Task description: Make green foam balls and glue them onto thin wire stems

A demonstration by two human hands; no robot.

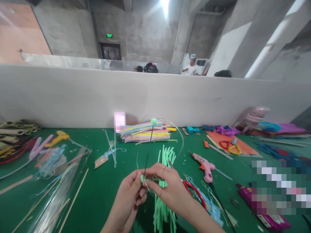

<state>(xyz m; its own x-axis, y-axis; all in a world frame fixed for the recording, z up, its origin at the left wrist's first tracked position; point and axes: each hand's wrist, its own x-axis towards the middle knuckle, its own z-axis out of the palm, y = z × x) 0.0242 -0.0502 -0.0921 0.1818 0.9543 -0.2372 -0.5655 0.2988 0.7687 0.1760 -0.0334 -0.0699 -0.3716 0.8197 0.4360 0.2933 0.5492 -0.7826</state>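
My left fingers (pixel 133 183) pinch the stem (pixel 147 158), my right fingers (pixel 157 169) the strip (pixel 156 179); the ball (pixel 154 121) is on, the coil (pixel 142 178) looks part-wound.

Harsh glare from overhead lamp (pixel 165 5); soft shadows on pale partition (pixel 97 94); edges stretched, patches pixelated.

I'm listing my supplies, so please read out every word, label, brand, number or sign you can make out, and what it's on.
I can't read any text.
Green lit sign above the doorway: too small and blurred.
Magenta pack at right: partly pixelated, unreadable.
Small pink item by the white partition: pixelated, unreadable.
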